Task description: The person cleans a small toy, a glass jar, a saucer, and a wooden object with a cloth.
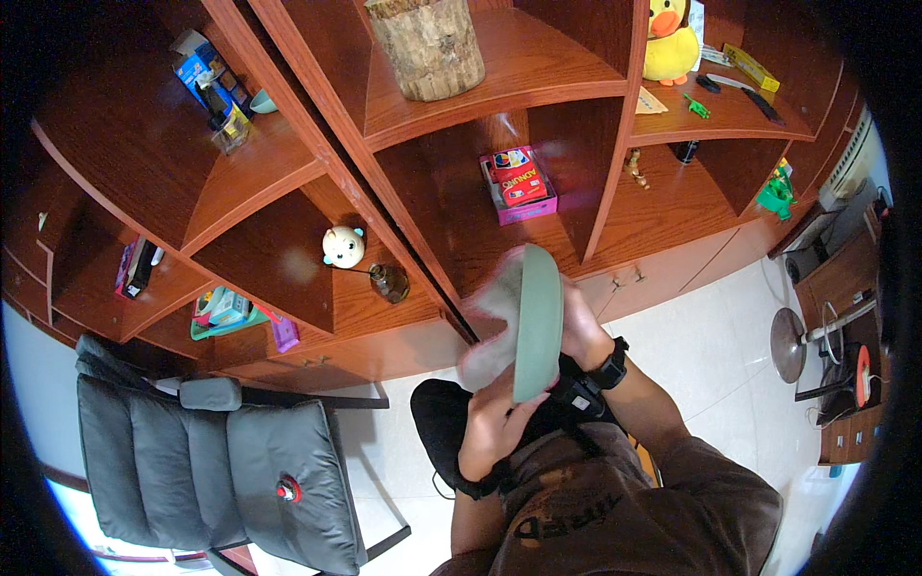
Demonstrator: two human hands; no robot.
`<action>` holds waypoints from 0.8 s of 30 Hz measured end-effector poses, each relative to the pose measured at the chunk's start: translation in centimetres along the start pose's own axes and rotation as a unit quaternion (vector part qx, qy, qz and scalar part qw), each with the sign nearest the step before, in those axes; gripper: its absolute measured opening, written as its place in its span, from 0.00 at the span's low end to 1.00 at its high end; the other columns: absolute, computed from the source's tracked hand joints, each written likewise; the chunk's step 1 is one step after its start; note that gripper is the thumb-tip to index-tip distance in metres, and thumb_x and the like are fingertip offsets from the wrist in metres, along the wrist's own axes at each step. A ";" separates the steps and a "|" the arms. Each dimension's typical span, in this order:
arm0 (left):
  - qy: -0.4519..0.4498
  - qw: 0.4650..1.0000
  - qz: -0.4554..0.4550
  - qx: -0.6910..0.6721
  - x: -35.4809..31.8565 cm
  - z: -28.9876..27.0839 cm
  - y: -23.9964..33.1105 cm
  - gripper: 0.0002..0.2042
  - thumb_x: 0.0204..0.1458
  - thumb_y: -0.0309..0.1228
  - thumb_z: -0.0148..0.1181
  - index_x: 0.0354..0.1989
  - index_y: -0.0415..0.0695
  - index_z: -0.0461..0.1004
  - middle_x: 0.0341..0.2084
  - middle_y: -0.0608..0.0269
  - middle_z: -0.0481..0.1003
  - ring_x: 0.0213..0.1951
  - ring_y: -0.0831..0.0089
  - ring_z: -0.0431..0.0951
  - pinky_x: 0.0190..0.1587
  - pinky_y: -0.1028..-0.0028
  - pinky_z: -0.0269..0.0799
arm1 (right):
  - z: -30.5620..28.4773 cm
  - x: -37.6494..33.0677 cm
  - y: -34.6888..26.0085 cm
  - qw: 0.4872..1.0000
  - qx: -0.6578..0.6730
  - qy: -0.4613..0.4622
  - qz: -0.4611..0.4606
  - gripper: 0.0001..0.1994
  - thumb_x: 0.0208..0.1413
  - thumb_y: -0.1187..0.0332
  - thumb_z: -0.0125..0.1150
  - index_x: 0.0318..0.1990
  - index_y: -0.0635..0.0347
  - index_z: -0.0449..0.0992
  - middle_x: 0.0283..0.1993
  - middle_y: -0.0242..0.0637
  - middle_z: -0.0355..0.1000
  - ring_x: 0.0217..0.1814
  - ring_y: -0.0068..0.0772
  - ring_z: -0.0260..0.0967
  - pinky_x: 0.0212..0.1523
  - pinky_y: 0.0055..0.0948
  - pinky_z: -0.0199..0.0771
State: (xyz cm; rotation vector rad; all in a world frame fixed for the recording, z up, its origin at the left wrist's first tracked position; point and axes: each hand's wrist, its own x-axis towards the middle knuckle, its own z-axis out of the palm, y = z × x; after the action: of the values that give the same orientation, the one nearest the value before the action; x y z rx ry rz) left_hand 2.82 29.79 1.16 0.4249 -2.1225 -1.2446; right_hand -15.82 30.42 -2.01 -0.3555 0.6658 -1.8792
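Observation:
Upright on its side in front of me is a plush slipper [540, 322] with a smooth, pale green sole and a fuzzy pinkish-grey upper. The sole faces right and the upper faces left. My left hand [495, 427] grips its lower end, with fingers closed around the edge. Behind the sole on the right, my right hand [582, 326] holds the slipper too, and its fingertips are hidden. Black bands circle both wrists.
Curved wooden shelves [499, 108] rise ahead, bearing a log piece [429, 48], a red card box [521, 180], a white animal-face figure [344, 247] and a duck toy [670, 48]. A grey padded chair [206, 461] stands left. A round-based stand [789, 346] is at right.

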 end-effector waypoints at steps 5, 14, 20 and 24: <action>0.100 0.972 -0.071 -0.202 -1.0 -0.6 -2.8 0.11 0.49 0.18 0.56 0.42 0.34 0.71 0.35 0.58 0.76 0.38 0.78 0.74 0.40 0.79 0.68 | 0.9 -0.8 -1.0 0.996 -0.001 0.008 -0.093 0.18 0.61 0.66 0.40 0.54 0.65 0.65 0.52 0.38 0.68 0.53 0.27 0.64 0.56 0.27 0.60; 0.186 0.950 -0.039 -0.249 -1.4 -1.9 -4.1 0.17 0.54 0.31 0.54 0.48 0.30 0.67 0.40 0.58 0.73 0.42 0.75 0.71 0.48 0.75 0.63 | 2.1 -2.1 -0.1 0.883 -0.360 0.060 -0.296 0.12 0.62 0.73 0.41 0.49 0.67 0.68 0.39 0.33 0.69 0.39 0.21 0.65 0.42 0.22 0.67; 0.244 0.942 -0.053 -0.226 -0.5 -1.1 -2.7 0.13 0.55 0.28 0.54 0.43 0.30 0.70 0.33 0.62 0.74 0.36 0.78 0.71 0.43 0.78 0.64 | 4.0 -2.4 0.6 0.815 -0.479 0.002 -0.326 0.13 0.57 0.77 0.46 0.49 0.67 0.69 0.54 0.46 0.68 0.58 0.38 0.65 0.56 0.29 0.62; 0.247 0.939 -0.072 -0.228 0.0 -0.2 -2.6 0.13 0.51 0.24 0.57 0.44 0.31 0.69 0.36 0.61 0.73 0.39 0.77 0.71 0.44 0.78 0.65 | 4.3 -3.0 2.1 0.749 -0.515 -0.175 -0.378 0.14 0.55 0.75 0.50 0.48 0.63 0.71 0.55 0.45 0.67 0.63 0.41 0.59 0.60 0.36 0.57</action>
State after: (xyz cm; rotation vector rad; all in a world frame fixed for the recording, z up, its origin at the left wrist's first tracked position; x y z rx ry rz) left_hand 2.89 28.36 -1.01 0.6147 -1.3538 -1.4777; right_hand -10.75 31.40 0.37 -1.8875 1.3999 -1.8639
